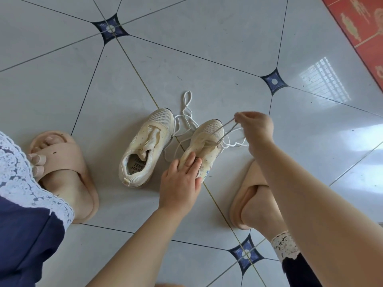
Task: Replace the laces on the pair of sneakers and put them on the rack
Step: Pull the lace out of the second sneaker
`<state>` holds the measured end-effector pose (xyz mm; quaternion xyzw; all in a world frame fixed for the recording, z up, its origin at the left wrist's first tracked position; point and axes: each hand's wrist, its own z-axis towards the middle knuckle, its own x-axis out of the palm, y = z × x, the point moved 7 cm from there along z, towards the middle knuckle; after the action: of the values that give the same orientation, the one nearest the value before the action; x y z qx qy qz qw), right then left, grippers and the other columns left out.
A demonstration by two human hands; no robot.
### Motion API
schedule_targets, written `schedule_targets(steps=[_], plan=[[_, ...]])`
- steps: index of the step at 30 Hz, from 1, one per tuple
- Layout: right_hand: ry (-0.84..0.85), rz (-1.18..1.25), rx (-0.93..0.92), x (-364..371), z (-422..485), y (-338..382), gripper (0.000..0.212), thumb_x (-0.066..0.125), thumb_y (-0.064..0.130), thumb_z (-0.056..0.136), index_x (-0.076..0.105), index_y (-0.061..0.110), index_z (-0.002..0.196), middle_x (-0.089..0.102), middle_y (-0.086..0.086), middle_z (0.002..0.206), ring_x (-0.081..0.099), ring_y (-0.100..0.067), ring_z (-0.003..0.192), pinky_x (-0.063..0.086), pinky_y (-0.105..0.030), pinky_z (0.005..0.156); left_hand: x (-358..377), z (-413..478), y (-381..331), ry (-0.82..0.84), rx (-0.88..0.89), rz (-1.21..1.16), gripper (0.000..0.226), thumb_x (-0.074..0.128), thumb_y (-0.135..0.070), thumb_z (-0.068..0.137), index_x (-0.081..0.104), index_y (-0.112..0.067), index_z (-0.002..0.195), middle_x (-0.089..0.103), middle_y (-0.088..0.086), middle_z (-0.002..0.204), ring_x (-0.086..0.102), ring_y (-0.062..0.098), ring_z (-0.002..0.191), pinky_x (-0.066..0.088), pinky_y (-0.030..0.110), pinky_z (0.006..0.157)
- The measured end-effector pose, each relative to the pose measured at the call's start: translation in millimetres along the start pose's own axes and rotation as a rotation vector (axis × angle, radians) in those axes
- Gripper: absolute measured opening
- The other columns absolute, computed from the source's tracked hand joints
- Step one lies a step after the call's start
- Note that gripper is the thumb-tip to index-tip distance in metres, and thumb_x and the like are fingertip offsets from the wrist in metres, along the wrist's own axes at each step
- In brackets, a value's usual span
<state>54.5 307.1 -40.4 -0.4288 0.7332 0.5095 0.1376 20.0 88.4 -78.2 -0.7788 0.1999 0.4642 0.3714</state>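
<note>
**A:** Floor (207,59) carries both shoes. Why is your left hand (180,181) on the second sneaker (209,131), just right of the unlaced sneaker (143,148)?

**B:** Judged: pinning it against your pull. Fingers fairly straight, pressing its heel end.

**A:** Right hand (255,125)?

**B:** Further right, raised. Fingers pinched closed on the taut lace (227,129). A loose white lace (186,112) lies beside the unlaced sneaker's toe.

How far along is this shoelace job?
Early on, I'd say. The laceless sneaker lies with nothing threaded in it. In hand: the left hand presses the other sneaker down while the right hand pinches a greyish lace drawn taut from it; going in or coming out, I cannot tell. A white lace lies loose on the floor. Left: lacing both, then racking; no rack shows.
</note>
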Motion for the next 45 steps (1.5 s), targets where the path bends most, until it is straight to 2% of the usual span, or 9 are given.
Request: schedule_targets(steps=[5,11,13,18,25,32,38,42,45], plan=[[0.145,-0.568,-0.473,28.0,-15.6,14.1,0.052,0.066,0.031,0.082,0.05,0.024,0.131,0.051,-0.003,0.13,0.043,-0.026,0.118,0.035,-0.034,0.094,-1.4,1.0,-2.9,-0.007,0.004,0.005,0.046,0.046,-0.033,0.089,0.043,-0.026,0.135,0.035,-0.011,0.146,0.043,0.024,0.114,0.042,0.036,0.079],[0.314,-1.005,-1.011,85.1,-59.9,25.4,0.018,0.051,0.023,0.087,0.067,0.027,0.095,0.064,0.01,0.103,0.042,-0.017,0.11,0.019,-0.025,0.094,-8.0,0.4,-5.3,-0.049,0.01,0.003,0.046,0.061,-0.027,0.079,0.056,-0.019,0.124,0.051,-0.004,0.136,0.054,0.028,0.101,0.047,0.036,0.07],[0.23,-0.912,-0.921,74.9,-48.3,32.5,0.019,0.053,0.015,0.083,0.069,0.026,0.084,0.066,0.006,0.093,0.047,-0.02,0.101,0.026,-0.027,0.09,-5.8,-0.5,-3.8,-0.036,0.009,-0.008,0.047,0.057,-0.028,0.083,0.052,-0.021,0.129,0.044,-0.006,0.141,0.051,0.028,0.106,0.046,0.037,0.076],[-0.169,-0.082,-0.147,-23.0,13.1,25.5,0.011,0.062,0.015,0.076,0.068,0.023,0.076,0.067,0.004,0.08,0.062,-0.014,0.077,0.04,-0.017,0.058,-3.7,0.5,-2.4,0.003,0.004,-0.022,0.047,0.051,-0.03,0.087,0.046,-0.026,0.133,0.036,-0.012,0.146,0.045,0.025,0.112,0.044,0.037,0.081],[0.203,-0.681,-0.618,42.3,-22.9,26.4,0.052,0.069,0.021,0.079,0.054,0.034,0.127,0.049,0.001,0.133,0.038,-0.025,0.123,0.031,-0.038,0.1,-5.3,1.6,-4.3,-0.013,-0.003,-0.008,0.048,0.052,-0.032,0.086,0.046,-0.026,0.133,0.039,-0.011,0.144,0.046,0.026,0.112,0.043,0.036,0.08],[0.239,-0.986,-1.027,84.9,-53.9,23.6,0.015,0.056,0.02,0.085,0.07,0.024,0.09,0.062,0.008,0.109,0.042,-0.018,0.113,0.018,-0.026,0.095,-12.4,-0.8,-6.4,-0.092,0.031,-0.003,0.046,0.067,-0.024,0.074,0.06,-0.02,0.12,0.055,-0.005,0.132,0.057,0.028,0.095,0.049,0.036,0.065],[0.002,-0.193,-0.334,11.1,-1.6,40.8,0.005,0.072,0.021,0.073,0.071,0.026,0.074,0.064,0.008,0.082,0.056,-0.012,0.079,0.041,-0.017,0.065,-12.8,0.6,-5.0,-0.083,0.018,-0.034,0.044,0.066,-0.024,0.077,0.06,-0.021,0.12,0.052,-0.006,0.135,0.056,0.029,0.099,0.049,0.038,0.07],[-0.232,0.28,-0.109,-40.2,18.2,40.5,0.006,0.069,0.016,0.074,0.07,0.016,0.08,0.058,0.011,0.06,0.053,0.002,0.053,0.039,-0.011,0.052,-10.3,-1.8,-3.8,-0.085,0.001,-0.071,0.043,0.066,-0.024,0.077,0.06,-0.02,0.12,0.053,-0.005,0.134,0.056,0.03,0.099,0.048,0.038,0.072],[-0.278,0.279,-0.162,-63.9,31.0,59.1,0.003,0.069,0.024,0.073,0.069,0.021,0.075,0.059,0.015,0.052,0.051,0.006,0.049,0.04,-0.011,0.055,-12.2,-0.8,-2.9,-0.113,-0.001,-0.069,0.043,0.068,-0.023,0.076,0.062,-0.019,0.119,0.055,-0.003,0.131,0.057,0.031,0.099,0.049,0.039,0.074]])
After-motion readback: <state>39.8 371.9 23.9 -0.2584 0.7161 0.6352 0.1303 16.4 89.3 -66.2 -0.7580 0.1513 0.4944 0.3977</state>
